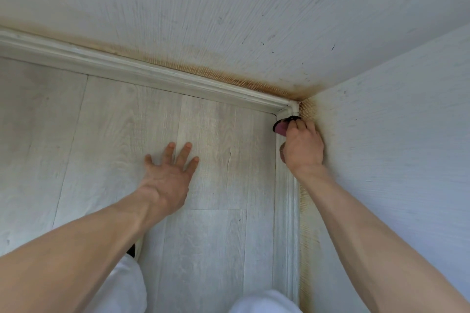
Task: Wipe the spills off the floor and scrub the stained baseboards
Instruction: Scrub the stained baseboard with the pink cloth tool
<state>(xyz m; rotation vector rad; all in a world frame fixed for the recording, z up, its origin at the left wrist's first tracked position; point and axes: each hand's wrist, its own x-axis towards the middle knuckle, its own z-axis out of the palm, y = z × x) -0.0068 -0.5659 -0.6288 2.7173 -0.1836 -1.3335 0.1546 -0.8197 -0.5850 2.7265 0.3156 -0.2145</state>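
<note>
My right hand (302,147) grips a small scrubber (281,126) with a dark rim and a pinkish face, held against the right baseboard (287,211) just short of the room corner. My left hand (170,173) rests flat on the pale wood-look floor (122,147), fingers spread. A second white baseboard (127,68) runs along the far wall to the corner. Brownish-orange staining (229,72) lines the wall just above both baseboards, darkest at the corner. Most of the scrubber is hidden behind my fingers.
Two textured white walls (254,7) meet at the corner at right. My knees in white trousers (122,284) show at the bottom edge, on the floor. Small dark marks speckle the far wall.
</note>
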